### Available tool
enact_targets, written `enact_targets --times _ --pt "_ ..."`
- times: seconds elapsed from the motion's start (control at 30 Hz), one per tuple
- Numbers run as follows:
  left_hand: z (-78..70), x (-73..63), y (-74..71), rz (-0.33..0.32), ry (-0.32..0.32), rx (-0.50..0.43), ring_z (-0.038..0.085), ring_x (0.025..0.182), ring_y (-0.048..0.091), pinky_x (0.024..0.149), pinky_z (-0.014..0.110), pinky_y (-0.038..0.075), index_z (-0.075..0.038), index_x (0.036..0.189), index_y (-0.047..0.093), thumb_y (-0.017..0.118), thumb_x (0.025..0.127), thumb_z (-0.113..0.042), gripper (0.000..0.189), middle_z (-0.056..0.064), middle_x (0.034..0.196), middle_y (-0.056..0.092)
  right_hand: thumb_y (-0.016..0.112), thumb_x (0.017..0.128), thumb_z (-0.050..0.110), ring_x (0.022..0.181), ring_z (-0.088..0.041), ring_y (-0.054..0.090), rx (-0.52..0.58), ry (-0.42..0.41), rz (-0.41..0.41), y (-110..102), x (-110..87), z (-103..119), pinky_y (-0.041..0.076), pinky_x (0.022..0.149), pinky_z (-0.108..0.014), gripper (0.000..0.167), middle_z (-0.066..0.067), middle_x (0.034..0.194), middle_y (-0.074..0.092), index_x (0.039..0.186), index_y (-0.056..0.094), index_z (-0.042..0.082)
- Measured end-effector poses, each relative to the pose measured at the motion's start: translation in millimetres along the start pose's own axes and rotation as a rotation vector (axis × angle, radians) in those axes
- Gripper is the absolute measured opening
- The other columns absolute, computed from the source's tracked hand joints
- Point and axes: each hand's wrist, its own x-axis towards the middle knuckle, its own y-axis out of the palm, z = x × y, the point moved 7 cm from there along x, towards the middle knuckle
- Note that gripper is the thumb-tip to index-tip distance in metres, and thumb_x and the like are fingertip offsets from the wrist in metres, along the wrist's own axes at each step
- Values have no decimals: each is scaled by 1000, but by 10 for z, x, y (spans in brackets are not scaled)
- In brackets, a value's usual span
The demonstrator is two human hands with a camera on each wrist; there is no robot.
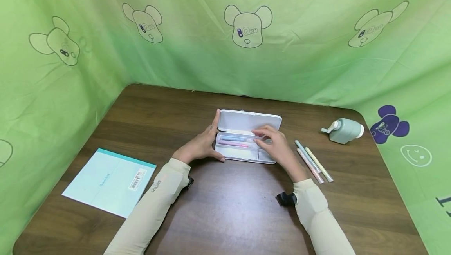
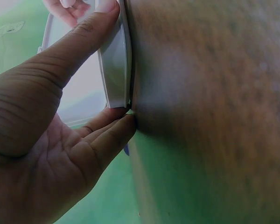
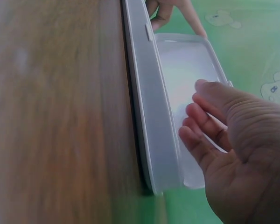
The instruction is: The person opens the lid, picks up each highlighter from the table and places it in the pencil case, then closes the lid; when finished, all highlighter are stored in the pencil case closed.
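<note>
A white pencil case (image 1: 239, 154) lies on the brown table with its lid (image 1: 236, 120) raised at the back. Inside are a blue pen (image 1: 230, 138) and a pink pen (image 1: 232, 144); a small compartment is at the right. My left hand (image 1: 200, 145) holds the case's left end, thumb at the front and fingers toward the back, also seen on the case wall (image 2: 114, 74) in the left wrist view. My right hand (image 1: 276, 147) is over the case's right half with fingers loosely bent. In the right wrist view nothing shows between its fingers (image 3: 207, 123).
Several pale pens or markers (image 1: 312, 163) lie to the right of the case. Farther right, a grey-green bottle (image 1: 347, 131) with a white cap lies on its side. A light blue notebook (image 1: 109, 184) is at the left. Green printed cloth (image 1: 197, 59) hangs behind the table.
</note>
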Motion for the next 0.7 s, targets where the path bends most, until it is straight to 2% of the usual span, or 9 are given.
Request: enact_targets --times 0.17,0.27,0.3,0.4,0.6,0.7 --pt "-51 -38 -23 9 2 9 52 161 17 124 65 31 -34 165 -36 104 74 -39 167 24 180 -3 81 94 -5 86 -15 68 -15 -49 -117 -225 -141 -28 56 77 -22 19 -9 101 76 112 83 0" --pt "-41 -37 -16 8 1 22 53 160 18 124 64 32 -35 164 -37 103 75 -41 165 26 179 -2 80 94 -8 85 -7 65 -12 -57 -169 -401 -261 -88 53 77 -13 17 -10 98 76 109 83 -2" --pt "-79 -54 -27 12 -10 9 53 161 16 124 65 31 -36 164 -37 103 75 -39 166 26 179 -2 80 94 -8 85 -4 63 -18 -52 -181 -464 -305 -115 52 78 -12 17 -10 97 76 109 83 -2" --pt "-100 -37 -11 14 -13 2 54 160 17 123 67 32 -36 164 -38 103 75 -39 167 26 179 -2 80 94 -6 88 2 61 -60 -11 -210 -658 -469 -223 50 79 -11 17 -9 98 76 110 83 0" --pt "30 38 55 8 6 -6 50 161 19 123 67 31 -33 164 -37 104 73 -40 168 23 180 0 78 95 -7 91 9 60 -79 90 -252 -974 -801 -439 48 81 -8 20 -13 102 75 114 82 -2" --pt "98 58 61 -3 23 -6 45 161 25 124 64 31 -30 165 -37 105 72 -39 170 19 181 -4 76 96 -8 90 11 61 -71 130 -279 -1097 -936 -504 49 80 -6 20 -15 103 74 115 81 -4"
